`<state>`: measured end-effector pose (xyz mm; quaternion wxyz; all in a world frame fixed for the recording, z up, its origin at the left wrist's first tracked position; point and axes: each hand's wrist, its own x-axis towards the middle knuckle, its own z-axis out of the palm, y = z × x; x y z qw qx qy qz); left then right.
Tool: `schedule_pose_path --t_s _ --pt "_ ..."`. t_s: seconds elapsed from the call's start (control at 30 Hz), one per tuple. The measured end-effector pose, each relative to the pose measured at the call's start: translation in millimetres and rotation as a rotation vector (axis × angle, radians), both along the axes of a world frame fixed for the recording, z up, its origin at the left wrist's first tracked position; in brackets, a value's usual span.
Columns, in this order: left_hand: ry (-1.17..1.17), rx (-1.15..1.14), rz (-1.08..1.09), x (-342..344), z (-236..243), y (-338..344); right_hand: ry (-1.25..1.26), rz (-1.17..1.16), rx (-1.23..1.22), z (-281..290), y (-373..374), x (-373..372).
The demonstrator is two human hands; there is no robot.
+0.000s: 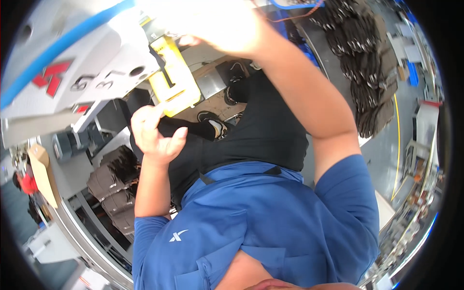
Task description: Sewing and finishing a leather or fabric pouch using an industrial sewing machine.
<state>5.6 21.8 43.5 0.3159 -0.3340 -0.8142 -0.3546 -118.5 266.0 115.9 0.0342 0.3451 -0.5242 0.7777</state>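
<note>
Nearest: blue shirt (pixel 251 227) fills lower frame; left hand (pixel 155 134) raised mid-left, fingers curled, thumb and fingers pinching end of black cloth (pixel 193 129) that runs right toward the lap; cloth lies just right of the hand, touching it; yellow machine part (pixel 176 75) just above; white machine housing (pixel 72 67) w/ blue cable (pixel 58 46) upper left; right hand (pixel 227 24) up top, washed out by glare, can't tell grip; stacked dark bundles (pixel 113 186) lower left; more bundles (pixel 362 53) upper right; grey floor (pixel 386 145) beyond.
</note>
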Motion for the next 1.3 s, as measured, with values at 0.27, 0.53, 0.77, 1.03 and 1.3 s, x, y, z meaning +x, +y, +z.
schedule_pose_path --t_s 0.27,0.53,0.77,1.03,1.3 --pt "-0.161 0.056 0.031 15 -18 -11 -0.091 -0.254 0.821 15 -27 -11" --pt "-0.159 0.002 0.035 15 -28 -4 0.447 -0.661 0.853 11 -31 -14" --pt "-0.196 -0.026 0.066 14 -47 -20 0.162 -0.663 0.725 12 38 44" --pt "-0.395 -0.018 0.004 12 -52 -22 -0.441 -1.669 1.025 -71 272 154" --pt "-1.111 0.552 -0.080 0 -104 18 -0.826 -1.416 0.694 -92 319 209"
